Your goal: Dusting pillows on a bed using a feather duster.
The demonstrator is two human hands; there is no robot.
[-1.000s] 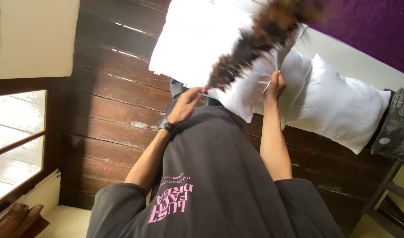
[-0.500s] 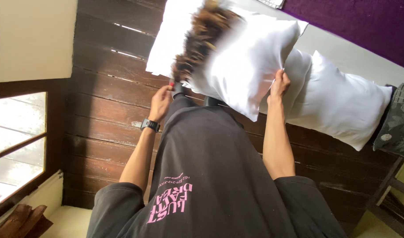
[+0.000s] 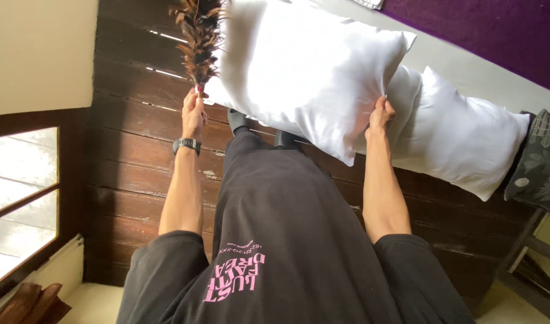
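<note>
dark plank floor behind; left hand [image 3: 194, 113] grips a feather duster [image 3: 200, 39], right hand [image 3: 380, 114] clutches a pillow [image 3: 305, 66], top cropped.

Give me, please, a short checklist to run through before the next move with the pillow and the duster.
1. Left hand closed on the feather duster handle: ok.
2. Right hand gripping the raised pillow at its edge: ok.
3. Raised pillow supported by both hands: not ok, only the right grips it.
4. Duster feathers touching the pillow: cannot tell.
5. Second pillow resting on the bed: ok.
</note>
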